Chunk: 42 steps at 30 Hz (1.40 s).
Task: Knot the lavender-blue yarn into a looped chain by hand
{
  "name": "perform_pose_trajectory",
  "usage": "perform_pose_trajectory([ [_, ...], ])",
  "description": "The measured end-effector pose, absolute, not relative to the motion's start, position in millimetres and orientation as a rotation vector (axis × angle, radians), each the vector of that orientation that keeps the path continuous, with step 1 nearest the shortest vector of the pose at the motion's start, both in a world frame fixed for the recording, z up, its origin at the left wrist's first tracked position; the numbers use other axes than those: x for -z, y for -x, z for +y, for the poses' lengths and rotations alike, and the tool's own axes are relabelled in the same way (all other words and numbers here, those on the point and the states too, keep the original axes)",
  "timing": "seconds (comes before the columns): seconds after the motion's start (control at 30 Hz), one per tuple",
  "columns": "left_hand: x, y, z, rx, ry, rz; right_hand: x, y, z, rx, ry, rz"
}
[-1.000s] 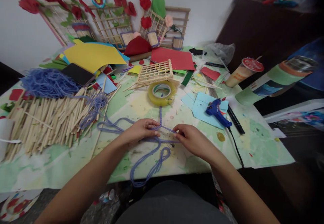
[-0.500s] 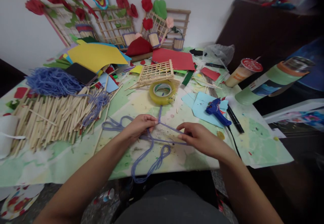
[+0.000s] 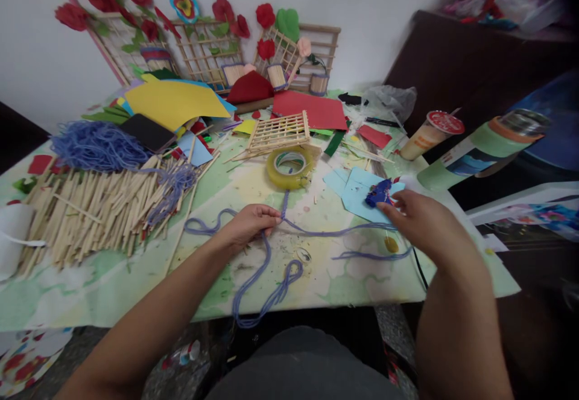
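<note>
My left hand [image 3: 256, 225] pinches the purple yarn [image 3: 283, 208] at the lower end of a short braid, just below a yellow tape roll [image 3: 289, 168]. One strand runs right to my right hand [image 3: 418, 222], which is over the blue glue gun [image 3: 379, 193] with its fingers bent. The yarn passes at or under those fingers; whether they grip it is hidden. Loose yarn loops [image 3: 283, 282] lie below my left hand, and another loop is to its left. The glue gun rests on light blue paper [image 3: 355, 198].
Wooden sticks [image 3: 90, 219] and a purple yarn heap [image 3: 97, 145] cover the left side. Behind the tape are a small stick lattice [image 3: 280, 131], red paper [image 3: 310, 109] and yellow paper [image 3: 176, 99]. A cup [image 3: 432, 134] and a bottle [image 3: 482, 149] stand at the right.
My right hand has moved right and slightly up, to the glue gun, drawing the yarn strand out to the right. My left hand stays at the braid.
</note>
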State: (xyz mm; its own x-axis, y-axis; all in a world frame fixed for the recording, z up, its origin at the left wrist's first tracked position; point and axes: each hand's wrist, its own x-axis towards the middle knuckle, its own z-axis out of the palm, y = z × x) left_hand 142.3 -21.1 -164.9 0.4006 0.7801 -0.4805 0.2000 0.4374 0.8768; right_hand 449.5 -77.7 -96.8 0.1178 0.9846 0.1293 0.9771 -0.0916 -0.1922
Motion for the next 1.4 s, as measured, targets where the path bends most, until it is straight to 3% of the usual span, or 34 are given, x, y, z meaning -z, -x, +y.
perform_pose_trajectory([
  [0.1, 163.8, -143.4, -21.7, -0.474, -1.084, 1.131, 116.0, -396.0, -70.1, -0.14, 1.848, -1.982],
  [0.2, 163.1, -143.6, -21.7, -0.481, -1.068, 1.123, 138.6, -341.5, -60.2, -0.687, 1.57, -2.043],
  [0.37, 164.5, -141.8, -21.4, -0.507, -1.034, 1.094, 165.2, -303.3, -45.5, -1.018, 1.551, -1.871],
  [0.53, 165.5, -141.6, -21.1, -0.485, -1.142, 1.106, 173.6, -300.3, -41.0, -1.561, 1.412, -1.466],
  [0.9, 131.8, -139.8, -47.8, -0.161, -2.341, 1.63, 178.5, -295.3, -43.9, -1.59, 1.39, -1.202],
  [1.07, 123.9, -162.2, -87.9, 0.049, -2.467, 1.335, 173.7, -296.9, -45.8, -1.724, 1.212, -1.073],
  [1.27, 95.0, -155.4, -107.9, 0.287, -2.434, 0.556, 170.0, -306.6, -45.3, -1.859, 1.141, -0.818],
  [1.4, 92.2, -144.8, -59.8, 0.06, -2.022, 0.672, 173.7, -309.6, -44.6, -1.893, 1.071, -0.809],
])
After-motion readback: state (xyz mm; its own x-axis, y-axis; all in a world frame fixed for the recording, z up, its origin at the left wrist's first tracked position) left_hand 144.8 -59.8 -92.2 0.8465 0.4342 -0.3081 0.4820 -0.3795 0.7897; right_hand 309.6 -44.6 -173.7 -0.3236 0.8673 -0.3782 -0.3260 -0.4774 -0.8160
